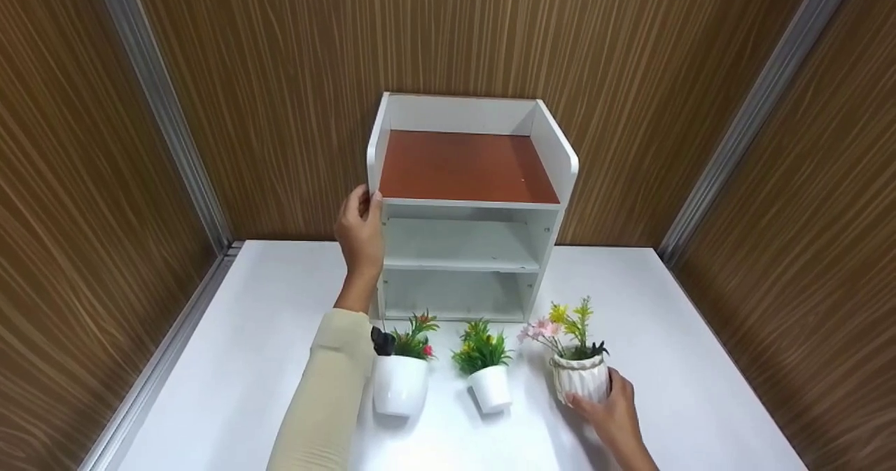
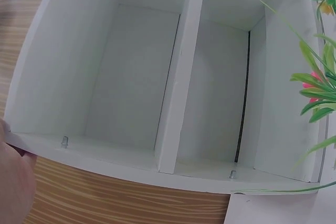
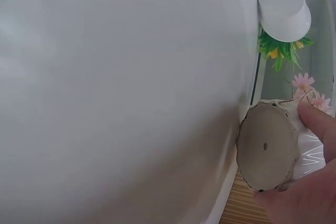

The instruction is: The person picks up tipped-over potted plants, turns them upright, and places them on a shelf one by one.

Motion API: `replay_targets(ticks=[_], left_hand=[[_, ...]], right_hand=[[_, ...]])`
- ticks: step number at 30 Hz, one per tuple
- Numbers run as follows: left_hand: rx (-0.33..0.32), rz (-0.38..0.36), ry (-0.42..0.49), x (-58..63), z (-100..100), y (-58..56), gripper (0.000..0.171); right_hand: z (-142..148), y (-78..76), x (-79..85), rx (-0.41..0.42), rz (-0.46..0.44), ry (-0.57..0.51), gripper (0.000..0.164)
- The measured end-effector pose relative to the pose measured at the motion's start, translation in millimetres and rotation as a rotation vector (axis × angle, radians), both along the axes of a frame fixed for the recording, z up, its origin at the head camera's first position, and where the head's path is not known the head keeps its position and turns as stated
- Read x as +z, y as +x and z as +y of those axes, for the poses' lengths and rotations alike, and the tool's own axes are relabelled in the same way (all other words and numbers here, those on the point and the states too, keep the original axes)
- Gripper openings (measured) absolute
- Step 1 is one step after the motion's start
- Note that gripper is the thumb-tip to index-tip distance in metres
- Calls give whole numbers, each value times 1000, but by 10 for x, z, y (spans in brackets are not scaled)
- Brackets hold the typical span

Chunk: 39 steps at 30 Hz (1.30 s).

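My left hand [image 1: 362, 236] grips the left side panel of a small white shelf unit [image 1: 462, 243], thumb on the front edge near the brown top board [image 1: 465, 166]. In the left wrist view, part of that hand [image 2: 16, 182] shows at the panel's edge. My right hand [image 1: 616, 418] holds a ribbed white flower pot [image 1: 582, 381] with pink and yellow artificial flowers, fingers and thumb on either side. The right wrist view shows the pot's underside [image 3: 265, 145], with a small hole in it, and the thumb and fingers around its wall.
A white pot with red flowers [image 1: 400, 385] stands near the left forearm. Between it and the held pot is a smaller white pot [image 1: 491, 388] with green leaves and yellow flowers. The white table [image 1: 259, 359] meets wood-patterned walls [image 1: 280, 107] at the back and sides.
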<state>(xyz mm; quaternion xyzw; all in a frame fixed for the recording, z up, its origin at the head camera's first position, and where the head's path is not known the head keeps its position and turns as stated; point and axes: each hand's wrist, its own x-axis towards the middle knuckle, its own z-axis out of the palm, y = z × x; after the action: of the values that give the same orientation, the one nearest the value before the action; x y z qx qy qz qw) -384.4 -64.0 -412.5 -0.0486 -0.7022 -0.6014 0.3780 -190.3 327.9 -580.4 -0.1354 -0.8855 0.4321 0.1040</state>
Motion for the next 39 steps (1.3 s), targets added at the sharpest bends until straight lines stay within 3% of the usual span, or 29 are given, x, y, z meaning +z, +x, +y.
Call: replay_targets(ticks=[7, 11, 22, 31, 39], left_hand=[[-6, -8, 3, 7, 10, -8, 37], [6, -3, -2, 7, 6, -15, 36], [17, -15, -10, 31, 12, -24, 36], [34, -4, -9, 40, 22, 2, 35], [27, -7, -6, 40, 19, 20, 35]], right_hand=[[-2, -87, -32, 0, 38, -26, 89], [-1, -164, -61, -11, 82, -23, 81], [26, -269, -145, -26, 71, -100, 86], [59, -204, -173, -34, -37, -101, 101], [40, -162, -211, -45, -94, -142, 103]])
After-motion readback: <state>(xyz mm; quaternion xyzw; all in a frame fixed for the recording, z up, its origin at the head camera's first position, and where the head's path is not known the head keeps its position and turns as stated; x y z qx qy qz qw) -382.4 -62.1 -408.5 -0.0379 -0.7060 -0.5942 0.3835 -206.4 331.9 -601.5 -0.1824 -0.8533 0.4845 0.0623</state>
